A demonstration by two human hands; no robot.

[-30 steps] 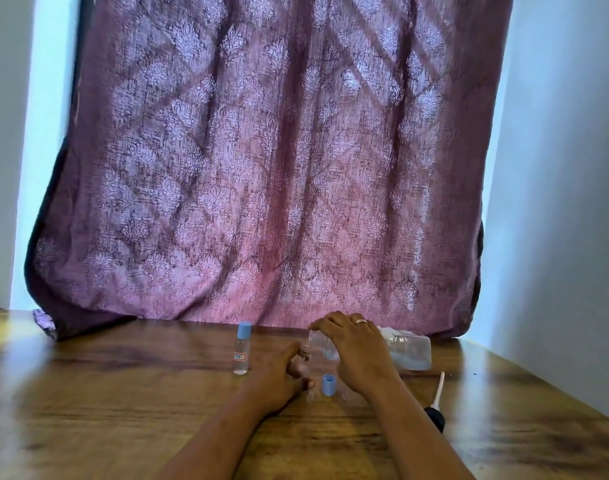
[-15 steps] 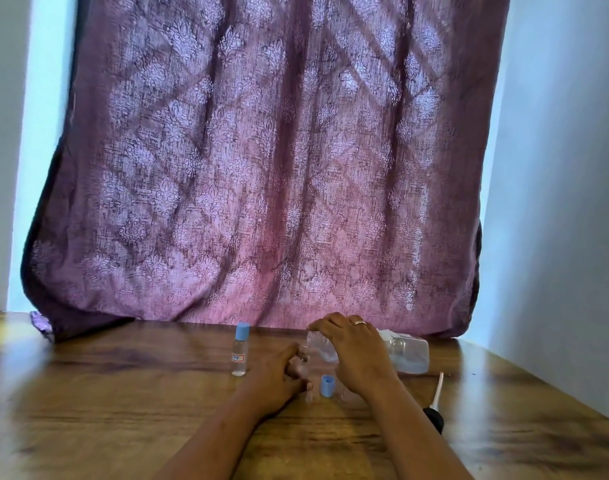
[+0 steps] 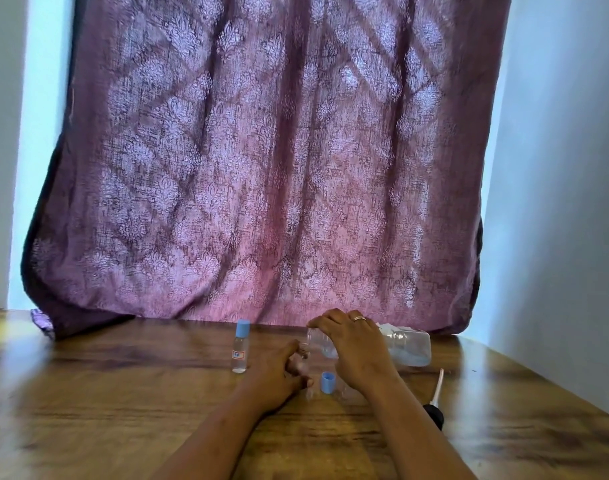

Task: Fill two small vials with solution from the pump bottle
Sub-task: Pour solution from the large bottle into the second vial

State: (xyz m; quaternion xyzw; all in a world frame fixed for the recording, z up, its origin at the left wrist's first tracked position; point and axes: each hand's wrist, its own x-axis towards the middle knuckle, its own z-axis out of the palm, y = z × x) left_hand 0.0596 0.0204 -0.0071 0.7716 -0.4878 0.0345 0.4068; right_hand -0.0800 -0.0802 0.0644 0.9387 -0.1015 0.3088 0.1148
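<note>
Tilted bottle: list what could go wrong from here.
1. The right hand tips the clear bottle toward the small open vial that the left hand holds; liquid may miss the narrow mouth and spill onto the table.
2. The loose blue cap lies between the hands and could be knocked away.
3. The capped vial stands close to the left hand; a nudge might topple it.
</note>
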